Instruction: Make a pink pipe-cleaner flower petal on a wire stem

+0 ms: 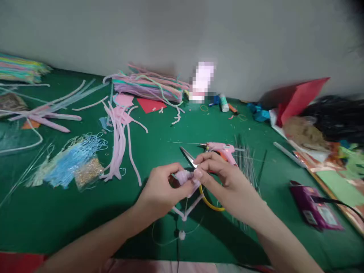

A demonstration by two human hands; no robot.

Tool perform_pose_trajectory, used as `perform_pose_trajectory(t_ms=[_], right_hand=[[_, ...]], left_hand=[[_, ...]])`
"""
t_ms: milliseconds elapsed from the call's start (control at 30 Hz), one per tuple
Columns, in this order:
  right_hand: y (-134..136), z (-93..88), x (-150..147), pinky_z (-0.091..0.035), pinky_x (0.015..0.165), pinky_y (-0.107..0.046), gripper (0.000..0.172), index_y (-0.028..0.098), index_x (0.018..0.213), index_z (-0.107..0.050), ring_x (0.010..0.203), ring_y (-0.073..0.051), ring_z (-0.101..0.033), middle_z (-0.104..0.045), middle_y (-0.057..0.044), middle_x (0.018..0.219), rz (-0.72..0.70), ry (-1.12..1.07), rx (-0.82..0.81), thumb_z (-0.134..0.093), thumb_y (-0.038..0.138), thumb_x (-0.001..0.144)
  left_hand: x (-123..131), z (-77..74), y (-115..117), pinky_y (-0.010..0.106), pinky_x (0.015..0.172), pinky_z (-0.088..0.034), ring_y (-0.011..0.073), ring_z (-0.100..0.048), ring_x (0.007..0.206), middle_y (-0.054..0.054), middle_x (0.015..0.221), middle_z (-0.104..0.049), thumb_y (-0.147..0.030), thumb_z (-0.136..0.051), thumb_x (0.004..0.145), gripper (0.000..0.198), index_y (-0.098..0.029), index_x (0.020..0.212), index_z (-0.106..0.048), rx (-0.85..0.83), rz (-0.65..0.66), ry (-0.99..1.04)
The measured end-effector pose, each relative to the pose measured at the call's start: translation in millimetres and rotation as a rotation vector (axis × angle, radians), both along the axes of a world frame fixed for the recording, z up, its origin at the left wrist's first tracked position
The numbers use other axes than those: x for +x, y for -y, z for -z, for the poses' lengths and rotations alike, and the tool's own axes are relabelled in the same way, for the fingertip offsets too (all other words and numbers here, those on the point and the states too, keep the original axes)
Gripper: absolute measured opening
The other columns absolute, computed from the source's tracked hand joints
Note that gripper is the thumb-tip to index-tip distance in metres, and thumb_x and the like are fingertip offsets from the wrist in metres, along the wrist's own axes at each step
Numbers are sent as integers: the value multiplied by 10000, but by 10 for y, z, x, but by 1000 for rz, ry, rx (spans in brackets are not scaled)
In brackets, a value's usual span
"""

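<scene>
At the middle of the table, my left hand [163, 187] is closed around a coiled lilac pipe-cleaner piece [182, 177]. Thumb and fingers of my right hand [223, 180] pinch the right end of the same piece; the exact tip is hidden by the fingers. A V of pale pipe cleaner [193, 206] hangs below, with a small white bead or ball [182, 235] under it on thin thread. Scissors [187, 154] with a yellow handle lie partly beneath my right hand. Just beyond that hand rests a pink glue gun [220, 147].
Thin wires [247, 167] lie right of the glue gun, and a purple pouch-like item [315, 208] farther right. Bundled pipe cleaners [148, 89] sit by the wall. Loose lilac strips [119, 148], blue tassels [66, 165] and a bag of gold beads [88, 172] are left.
</scene>
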State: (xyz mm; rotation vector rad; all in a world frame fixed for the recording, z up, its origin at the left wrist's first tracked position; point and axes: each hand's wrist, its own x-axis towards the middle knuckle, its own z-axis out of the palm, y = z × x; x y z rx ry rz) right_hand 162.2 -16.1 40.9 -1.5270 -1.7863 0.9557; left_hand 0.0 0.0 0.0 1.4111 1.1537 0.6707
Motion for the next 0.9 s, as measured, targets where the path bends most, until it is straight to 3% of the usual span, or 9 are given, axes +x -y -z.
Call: perform_pose_trajectory(t_ms=[133,233,333,400,533,667,900], right_hand=[[71,78,-85,-492,721,-307,121,206,739,-599,907,-185,-588,-594,-52,916,151,38,128,-598,257,849],[94,136,-140,-496,753,-337,30,204,820,-608,900,-195,-596,-609,-59,916,255,135,389,-638,205,823],[96,177,-170,-488,807,-386,39,192,839,-628,895,-212,-589,-623,-79,916,262,309,649,-618,155,837],[93,189,-170,-483,837,-415,85,187,872,-643,926,-233,-577,-633,-90,932,215,391,735,-620,119,828],[82,169,-125,-479,878,-460,116,167,915,-649,992,-274,-560,-644,-105,939,86,408,743,-655,134,804],[88,151,-55,-488,869,-458,82,145,876,-653,937,-250,-567,-645,-105,895,9,332,693,-644,103,806],[154,228,-7,-512,812,-414,151,163,918,-663,887,-221,-580,-653,-81,859,-4,239,656,-622,63,814]], left_hand=[[5,-9,-5,214,544,-354,100,-440,560,-50,558,-475,-315,-633,729,213,-172,609,-529,31,8,-25],[14,-11,-5,216,553,-361,106,-462,575,-47,564,-495,-268,-617,724,173,-174,609,-528,68,6,-34],[22,-25,-8,213,542,-359,105,-459,574,-49,570,-495,-270,-611,730,170,-177,616,-526,73,4,-28],[20,-43,-12,213,543,-363,103,-457,568,-50,567,-493,-275,-608,730,173,-176,615,-525,66,3,-20],[5,-68,-11,209,546,-368,98,-459,567,-49,566,-497,-226,-594,710,135,-170,602,-536,62,11,-19],[3,-60,-13,213,580,-405,111,-506,609,-32,615,-551,-222,-612,710,75,-163,664,-604,43,-11,18],[17,-35,-39,205,585,-440,108,-547,623,-5,674,-606,-257,-716,675,187,-134,776,-617,-233,-47,308]])
